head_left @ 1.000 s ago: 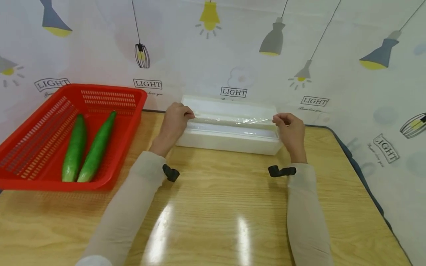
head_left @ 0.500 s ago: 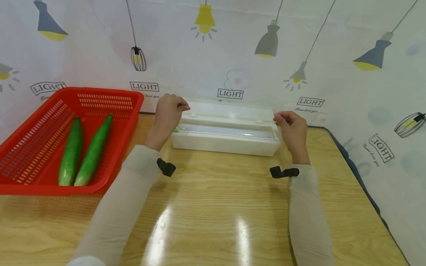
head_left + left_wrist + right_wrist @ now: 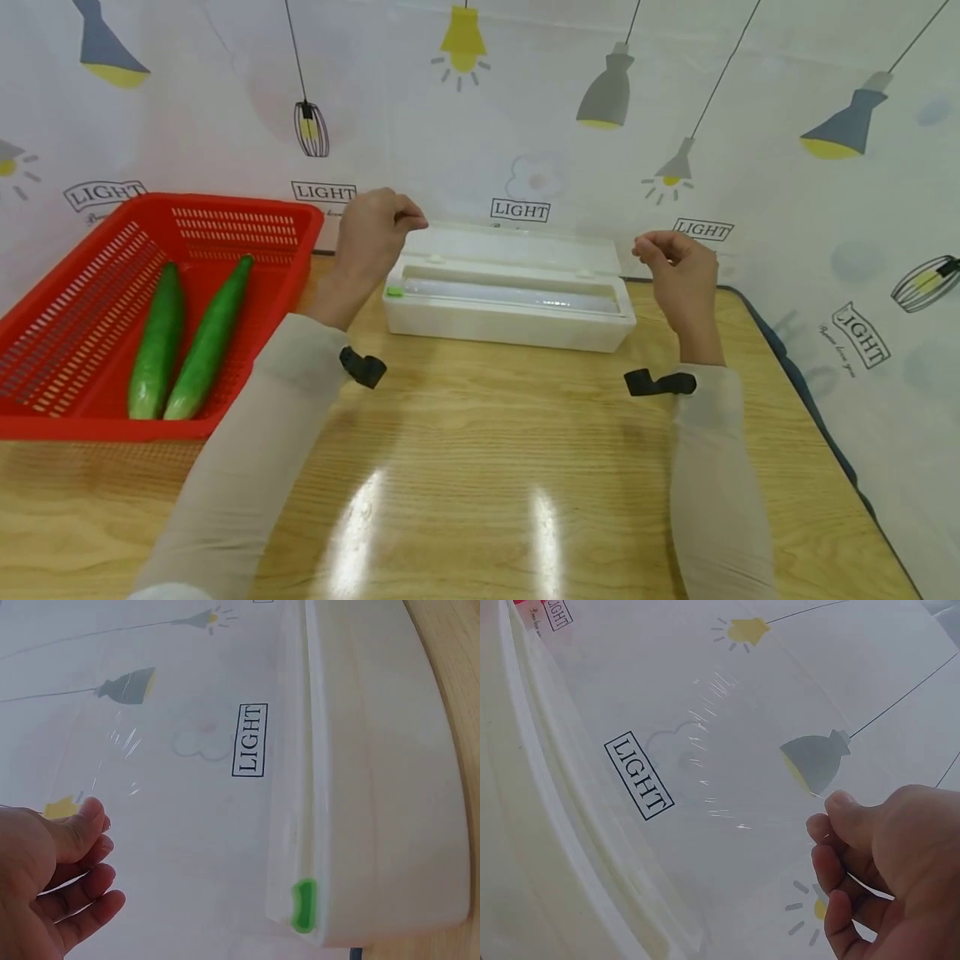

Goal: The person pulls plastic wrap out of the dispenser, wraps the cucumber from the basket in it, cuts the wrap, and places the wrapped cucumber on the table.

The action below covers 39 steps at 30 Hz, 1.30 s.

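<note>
Left grip (image 3: 372, 237), right grip (image 3: 682, 277) pinch film (image 3: 705, 739) edges, clear of box (image 3: 506, 325).

Shiny plast. film (image 3: 712, 742), glossy tbl (image 3: 480, 433).

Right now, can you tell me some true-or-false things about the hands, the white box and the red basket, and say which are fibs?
1. Two cucumbers lie in the red basket. True.
2. The left hand and the right hand pinch clear film. True.
3. The clear film is wrapped around the cucumbers. False: it stretches between the hands.
4. A green tab sits on the white box, toward its left end. True.
5. The white box is closed. False: its lid is open.
6. The white box is inside the basket. False: it's on the table.
</note>
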Tool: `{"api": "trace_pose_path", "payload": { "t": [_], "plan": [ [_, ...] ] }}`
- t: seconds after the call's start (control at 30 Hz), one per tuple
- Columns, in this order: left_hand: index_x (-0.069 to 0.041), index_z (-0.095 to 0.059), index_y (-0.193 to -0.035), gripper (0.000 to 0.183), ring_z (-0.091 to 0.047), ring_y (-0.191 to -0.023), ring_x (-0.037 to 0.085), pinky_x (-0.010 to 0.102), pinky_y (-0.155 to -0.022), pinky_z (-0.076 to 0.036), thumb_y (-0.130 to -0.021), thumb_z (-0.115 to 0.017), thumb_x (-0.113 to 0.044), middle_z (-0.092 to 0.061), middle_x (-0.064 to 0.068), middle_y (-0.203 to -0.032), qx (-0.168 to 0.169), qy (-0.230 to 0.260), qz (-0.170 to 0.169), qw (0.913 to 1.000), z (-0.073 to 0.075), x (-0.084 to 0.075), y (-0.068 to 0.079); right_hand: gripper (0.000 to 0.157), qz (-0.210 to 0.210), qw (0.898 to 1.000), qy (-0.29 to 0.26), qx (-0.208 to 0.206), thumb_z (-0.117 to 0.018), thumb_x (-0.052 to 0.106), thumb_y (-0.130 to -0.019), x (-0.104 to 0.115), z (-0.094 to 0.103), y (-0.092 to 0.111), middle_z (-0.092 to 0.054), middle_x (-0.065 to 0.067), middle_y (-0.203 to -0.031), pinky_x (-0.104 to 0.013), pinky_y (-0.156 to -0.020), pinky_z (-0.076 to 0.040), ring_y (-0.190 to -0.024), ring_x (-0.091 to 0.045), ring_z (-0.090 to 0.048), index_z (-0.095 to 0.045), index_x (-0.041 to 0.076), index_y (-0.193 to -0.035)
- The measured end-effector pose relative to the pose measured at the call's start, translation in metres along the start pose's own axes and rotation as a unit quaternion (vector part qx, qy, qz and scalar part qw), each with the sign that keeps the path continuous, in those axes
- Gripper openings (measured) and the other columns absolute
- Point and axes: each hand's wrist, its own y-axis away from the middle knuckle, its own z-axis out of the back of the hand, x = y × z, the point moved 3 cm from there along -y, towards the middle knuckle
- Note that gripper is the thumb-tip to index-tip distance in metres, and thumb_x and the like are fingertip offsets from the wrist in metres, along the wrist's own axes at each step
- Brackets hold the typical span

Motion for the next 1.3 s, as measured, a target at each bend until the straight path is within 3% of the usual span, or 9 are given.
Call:
{"api": "trace_pose_path", "payload": {
  "t": [0.33, 0.63, 0.87, 1.3],
  "plan": [
    [0.001, -0.075, -0.092, 0.014, -0.056, -0.074, 0.022, 0.03, -0.068, -0.049, -0.088, -0.069, -0.011, -0.066, 0.013, -0.084, -0.022, 0.01, -0.015, 0.9996, 0.016, -0.013, -0.002, 0.029, 0.029, 0.999, 0.0, -0.031, -0.063, 0.033, -0.091, 0.018, 0.01, -0.002, -0.066, 0.008, -0.085, -0.02, -0.05, -0.035, -0.083, -0.009, -0.058, -0.07, 0.006, -0.099],
    [0.0, -0.074, -0.094, 0.016, -0.055, -0.074, 0.021, 0.028, -0.069, -0.049, -0.089, -0.067, -0.013, -0.065, 0.012, -0.085, -0.029, 0.022, -0.022, 0.9991, 0.02, -0.019, -0.002, 0.022, 0.034, 0.998, -0.035, -0.044, -0.065, 0.027, -0.091, 0.02, 0.016, -0.002, -0.065, 0.008, -0.085, -0.022, -0.072, -0.042, -0.084, -0.009, -0.058, -0.071, 0.008, -0.099],
    [0.001, -0.075, -0.094, 0.017, -0.056, -0.075, 0.02, 0.027, -0.071, -0.049, -0.088, -0.068, -0.013, -0.066, 0.013, -0.085, -0.046, 0.027, -0.045, 0.9976, 0.032, -0.029, -0.003, 0.023, 0.048, 0.997, -0.028, -0.062, -0.065, 0.032, -0.09, 0.034, 0.022, -0.004, -0.066, 0.007, -0.085, -0.023, -0.068, -0.041, -0.084, -0.01, -0.057, -0.072, 0.012, -0.097],
    [0.003, -0.075, -0.09, 0.018, -0.056, -0.071, 0.019, 0.022, -0.067, -0.044, -0.085, -0.07, -0.014, -0.066, 0.014, -0.081, -0.087, 0.029, -0.091, 0.9917, 0.053, -0.048, -0.001, 0.025, 0.103, 0.989, -0.051, -0.094, -0.066, 0.027, -0.089, 0.054, 0.032, -0.001, -0.065, 0.004, -0.083, -0.023, -0.069, -0.041, -0.079, -0.012, -0.059, -0.071, 0.005, -0.097]
  ]
}}
